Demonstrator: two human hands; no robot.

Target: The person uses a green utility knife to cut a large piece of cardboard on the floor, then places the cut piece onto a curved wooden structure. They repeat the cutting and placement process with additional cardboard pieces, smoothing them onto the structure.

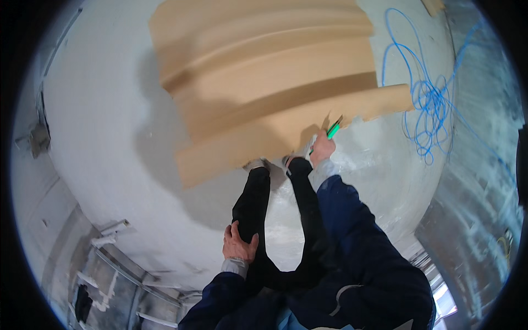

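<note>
My right hand (322, 149) reaches down to the lower edge of a stack of wavy brown cardboard sheets (275, 77) on the pale floor and grips a green-handled knife (333, 129) whose tip meets the cardboard edge. My left hand (237, 245) rests on my left knee, over black trousers (253, 209). Both my feet stand at the near edge of the cardboard. Dark blue sleeves cover both arms.
A tangle of blue cable (432, 99) lies on the floor to the right of the cardboard. The floor (110, 121) is light grey and dusty. A rough grey wall with white brackets (107, 234) runs along the lower left, and another wall surface (478, 209) stands at the right.
</note>
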